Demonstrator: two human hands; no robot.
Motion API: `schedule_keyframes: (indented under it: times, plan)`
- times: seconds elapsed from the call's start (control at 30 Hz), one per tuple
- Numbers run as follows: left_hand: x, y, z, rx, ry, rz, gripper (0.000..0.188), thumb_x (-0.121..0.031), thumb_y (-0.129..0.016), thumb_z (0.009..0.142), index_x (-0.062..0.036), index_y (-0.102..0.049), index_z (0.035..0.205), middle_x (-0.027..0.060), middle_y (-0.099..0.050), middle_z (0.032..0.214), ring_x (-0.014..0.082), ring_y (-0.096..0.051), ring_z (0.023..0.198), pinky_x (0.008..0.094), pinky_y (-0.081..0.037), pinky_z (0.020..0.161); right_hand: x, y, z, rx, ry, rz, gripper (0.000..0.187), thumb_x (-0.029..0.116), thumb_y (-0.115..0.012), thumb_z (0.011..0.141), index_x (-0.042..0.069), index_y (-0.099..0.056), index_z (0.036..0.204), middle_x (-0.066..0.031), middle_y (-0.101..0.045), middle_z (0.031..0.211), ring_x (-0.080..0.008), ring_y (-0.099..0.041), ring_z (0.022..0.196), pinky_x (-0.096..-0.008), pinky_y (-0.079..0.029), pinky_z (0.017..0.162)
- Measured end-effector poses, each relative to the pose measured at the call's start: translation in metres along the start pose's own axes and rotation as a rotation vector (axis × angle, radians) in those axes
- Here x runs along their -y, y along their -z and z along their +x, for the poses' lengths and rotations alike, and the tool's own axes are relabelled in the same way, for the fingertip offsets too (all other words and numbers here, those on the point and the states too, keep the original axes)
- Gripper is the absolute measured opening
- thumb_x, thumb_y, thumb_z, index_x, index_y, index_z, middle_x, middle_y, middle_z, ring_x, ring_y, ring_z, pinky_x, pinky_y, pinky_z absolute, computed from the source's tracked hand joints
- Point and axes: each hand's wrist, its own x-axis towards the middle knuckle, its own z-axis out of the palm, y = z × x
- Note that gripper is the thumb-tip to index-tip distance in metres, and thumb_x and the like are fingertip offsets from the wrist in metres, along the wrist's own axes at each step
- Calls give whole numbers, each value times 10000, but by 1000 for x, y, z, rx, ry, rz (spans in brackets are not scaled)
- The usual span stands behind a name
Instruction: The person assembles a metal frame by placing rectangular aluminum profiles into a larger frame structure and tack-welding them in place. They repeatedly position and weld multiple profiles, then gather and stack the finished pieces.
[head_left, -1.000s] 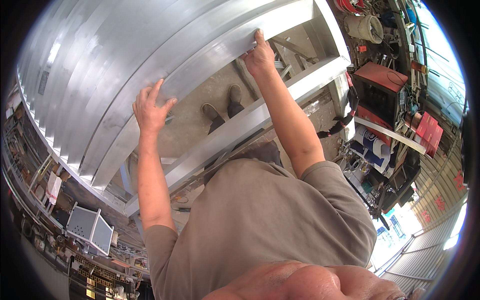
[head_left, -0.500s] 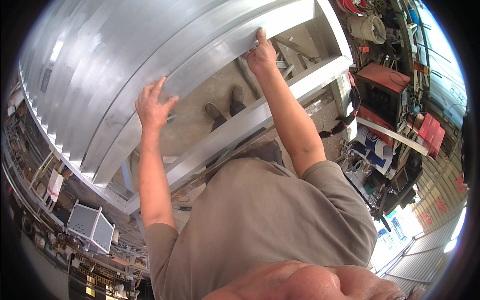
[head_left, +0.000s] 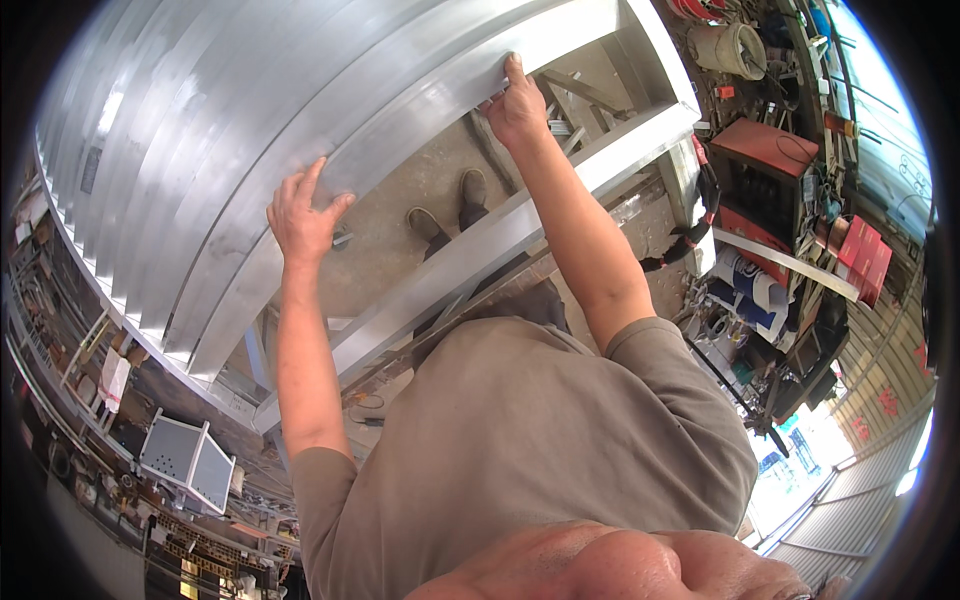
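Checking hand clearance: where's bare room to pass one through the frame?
Between the front slat, near rail, left hand and right forearm; shoes and floor show below. Crowded: beyond the frame's right end, bucket, red cabinet, clutter.

Left hand (head_left: 303, 215) and right hand (head_left: 518, 112): I am resting two on one bar (head_left: 430, 120).
Shoes (head_left: 473, 188): I am standing in two.
Sleeves (head_left: 325, 485): I am wearing two.
Near beam (head_left: 490, 240): I am standing at one.
Slats (head_left: 220, 150): I am facing many, too blended by glare for exact counting.
Bucket (head_left: 735, 52): I am seeing one.
Red cabinet (head_left: 765, 142): one is standing at my right.
Grey box (head_left: 187, 460): one is sitting at my left.
Wall marks (head_left: 887, 402): three are showing red.
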Motion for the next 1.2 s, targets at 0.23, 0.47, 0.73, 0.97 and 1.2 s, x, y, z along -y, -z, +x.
schedule_keyframes:
  times: [0.23, 0.47, 0.73, 0.97, 1.2]
  plan:
    - [0, 1, 1, 2, -7, 3, 749, -486, -881, 720, -304, -647, 1408, 1, -634, 1201, 248, -582, 1149, 448, -411, 1000, -1, -2, 2, -22, 16, -39, 470, 386, -576, 1080, 70, -441, 1400, -74, -568, 1377, -280, -602, 1200, -529, -512, 1000]
    - [-3, 2, 1, 9, 5, 3, 733, -436, -886, 734, -293, -643, 1410, 10, -642, 1251, 265, -586, 1189, 457, -425, 1015, 41, 25, -50, -103, 165, -581, 503, 292, -623, 1053, 1, -495, 1443, -131, -597, 1363, -277, -638, 1184, -419, -549, 989]
    - [6, -6, 4, 32, -45, -2, 724, -363, -903, 739, -228, -646, 1402, 59, -645, 1280, 305, -584, 1212, 479, -451, 1022, 298, 239, -75, -589, 776, -1120, 298, 204, -684, 995, -13, -722, 1195, -78, -739, 1072, -154, -684, 967, -287, -540, 848]
    - [-2, -8, 3, 41, -33, -86, 731, -242, -905, 754, -198, -627, 1429, 87, -628, 1285, 310, -577, 1211, 478, -453, 1041, 368, 373, 55, -389, -191, -1711, 694, 571, -690, 899, 19, -688, 1318, -142, -747, 1163, -256, -696, 1053, -388, -528, 937]
    - [-5, 0, 4, 73, -22, -18, 759, -258, -897, 748, -197, -612, 1449, 94, -622, 1269, 320, -572, 1194, 459, -452, 1044, 326, 465, 208, 162, -218, -2130, 424, 305, -704, 816, -9, -757, 1097, -253, -747, 1114, -348, -738, 1048, -453, -571, 875]
